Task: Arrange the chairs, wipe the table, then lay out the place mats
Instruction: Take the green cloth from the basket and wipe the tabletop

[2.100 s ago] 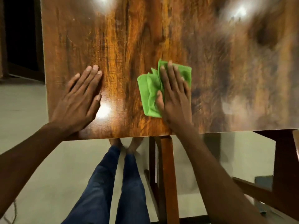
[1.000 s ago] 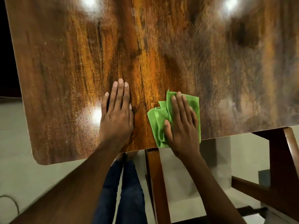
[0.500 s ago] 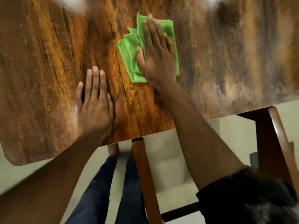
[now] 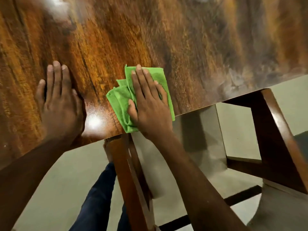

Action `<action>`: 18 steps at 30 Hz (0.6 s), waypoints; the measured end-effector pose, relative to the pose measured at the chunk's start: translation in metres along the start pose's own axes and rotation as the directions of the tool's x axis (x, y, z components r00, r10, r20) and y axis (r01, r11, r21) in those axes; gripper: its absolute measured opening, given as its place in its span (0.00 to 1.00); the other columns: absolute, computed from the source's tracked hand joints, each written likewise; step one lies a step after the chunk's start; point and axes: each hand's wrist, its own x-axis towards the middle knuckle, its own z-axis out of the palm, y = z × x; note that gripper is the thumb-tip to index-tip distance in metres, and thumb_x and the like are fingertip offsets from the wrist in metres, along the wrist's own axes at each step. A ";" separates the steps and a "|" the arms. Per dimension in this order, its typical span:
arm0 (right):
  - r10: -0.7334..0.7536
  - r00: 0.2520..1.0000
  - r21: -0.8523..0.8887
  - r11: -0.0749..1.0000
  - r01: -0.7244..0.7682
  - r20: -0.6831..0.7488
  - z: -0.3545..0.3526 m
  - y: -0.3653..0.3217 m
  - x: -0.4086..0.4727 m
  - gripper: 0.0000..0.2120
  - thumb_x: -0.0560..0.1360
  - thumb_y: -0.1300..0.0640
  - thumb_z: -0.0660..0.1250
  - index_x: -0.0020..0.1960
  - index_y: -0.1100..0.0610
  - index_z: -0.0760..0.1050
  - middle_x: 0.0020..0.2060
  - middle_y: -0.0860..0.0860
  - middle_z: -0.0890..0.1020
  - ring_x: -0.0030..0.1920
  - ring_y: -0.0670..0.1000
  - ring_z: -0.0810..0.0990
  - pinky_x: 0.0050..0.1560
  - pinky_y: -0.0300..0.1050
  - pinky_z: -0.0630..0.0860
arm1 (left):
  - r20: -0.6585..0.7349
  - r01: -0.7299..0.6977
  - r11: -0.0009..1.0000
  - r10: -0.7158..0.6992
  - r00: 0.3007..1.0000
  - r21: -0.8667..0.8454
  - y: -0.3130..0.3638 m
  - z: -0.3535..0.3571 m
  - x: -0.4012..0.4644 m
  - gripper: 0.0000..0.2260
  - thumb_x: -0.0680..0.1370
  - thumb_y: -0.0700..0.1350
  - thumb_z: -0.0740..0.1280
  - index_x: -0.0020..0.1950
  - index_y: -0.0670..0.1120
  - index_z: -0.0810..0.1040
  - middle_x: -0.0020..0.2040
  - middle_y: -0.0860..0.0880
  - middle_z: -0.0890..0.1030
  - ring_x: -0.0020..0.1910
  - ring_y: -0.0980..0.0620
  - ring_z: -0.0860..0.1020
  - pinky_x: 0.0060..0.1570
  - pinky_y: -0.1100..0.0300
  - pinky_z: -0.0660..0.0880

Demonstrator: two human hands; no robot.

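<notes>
The right hand (image 4: 148, 104) is lying flat with straight fingers, pressing down on a folded green cloth (image 4: 122, 104) at the near edge of the wooden counter (image 4: 191, 47). The left hand (image 4: 58, 104) is lying open just to the left of it, palm resting flat on the glossy wood. Below the near edge, a wooden chair (image 4: 275, 134) is standing at the right.

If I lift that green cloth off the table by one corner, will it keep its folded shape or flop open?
Probably flop open: the green cloth lies in loose, uneven folds, only held flat by the right hand pressing it. It looks thin and light, so likely easy to lift. On the glossy table it should slide readily when pushed.
</notes>
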 end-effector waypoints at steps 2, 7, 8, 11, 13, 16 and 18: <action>0.007 1.000 -0.007 1.000 -0.007 -0.019 0.001 0.000 0.003 0.35 0.84 0.45 0.55 0.87 0.57 0.49 0.87 0.53 0.51 0.86 0.50 0.47 0.84 0.52 0.50 | -0.009 0.005 1.000 -0.005 1.000 0.020 0.001 0.002 0.000 0.26 0.88 0.48 0.46 0.87 0.43 0.50 0.88 0.45 0.50 0.87 0.50 0.47 0.84 0.44 0.49; -0.053 0.995 -0.054 0.997 0.048 -0.089 -0.004 -0.006 0.080 0.34 0.85 0.44 0.50 0.87 0.58 0.51 0.87 0.53 0.52 0.86 0.51 0.50 0.84 0.51 0.50 | -0.044 0.008 0.998 -0.005 0.999 0.063 0.004 0.004 -0.001 0.26 0.88 0.48 0.45 0.87 0.42 0.51 0.87 0.43 0.52 0.87 0.48 0.49 0.84 0.44 0.51; -0.055 0.993 -0.054 0.997 0.050 -0.104 -0.006 -0.008 0.106 0.34 0.85 0.44 0.50 0.87 0.57 0.52 0.86 0.53 0.53 0.86 0.51 0.51 0.83 0.51 0.51 | -0.047 0.007 0.998 -0.004 0.999 0.059 0.004 0.004 -0.001 0.27 0.88 0.48 0.45 0.87 0.42 0.51 0.87 0.43 0.52 0.87 0.48 0.49 0.84 0.44 0.51; -0.088 0.993 -0.074 0.994 0.082 -0.080 -0.011 -0.011 0.175 0.33 0.85 0.43 0.48 0.86 0.57 0.53 0.86 0.53 0.54 0.86 0.51 0.52 0.83 0.51 0.52 | -0.042 -0.012 0.999 0.014 0.999 0.049 0.000 0.006 -0.001 0.27 0.88 0.48 0.45 0.87 0.41 0.52 0.87 0.43 0.52 0.87 0.48 0.49 0.84 0.43 0.52; -0.106 0.993 -0.090 0.991 0.100 -0.060 -0.015 -0.013 0.204 0.33 0.85 0.43 0.48 0.86 0.56 0.53 0.86 0.53 0.54 0.86 0.50 0.51 0.82 0.50 0.51 | -0.040 -0.036 0.998 0.037 0.999 0.046 -0.004 0.007 -0.002 0.28 0.88 0.49 0.44 0.87 0.41 0.52 0.87 0.43 0.52 0.87 0.48 0.49 0.84 0.42 0.52; -0.118 0.992 -0.085 0.990 0.114 -0.051 -0.020 -0.011 0.216 0.33 0.85 0.43 0.47 0.86 0.56 0.53 0.86 0.52 0.53 0.86 0.50 0.51 0.83 0.50 0.51 | -0.036 -0.055 0.998 0.056 0.998 0.041 -0.007 0.007 -0.002 0.28 0.88 0.50 0.44 0.87 0.40 0.52 0.87 0.43 0.52 0.87 0.48 0.49 0.83 0.42 0.52; -0.120 0.991 -0.059 0.991 0.117 -0.056 -0.021 -0.005 0.199 0.32 0.86 0.44 0.47 0.86 0.57 0.52 0.87 0.53 0.53 0.86 0.50 0.50 0.84 0.51 0.51 | -0.030 -0.057 0.998 0.058 0.998 0.029 -0.008 0.007 -0.002 0.28 0.88 0.50 0.44 0.87 0.41 0.52 0.87 0.43 0.52 0.87 0.49 0.49 0.84 0.42 0.52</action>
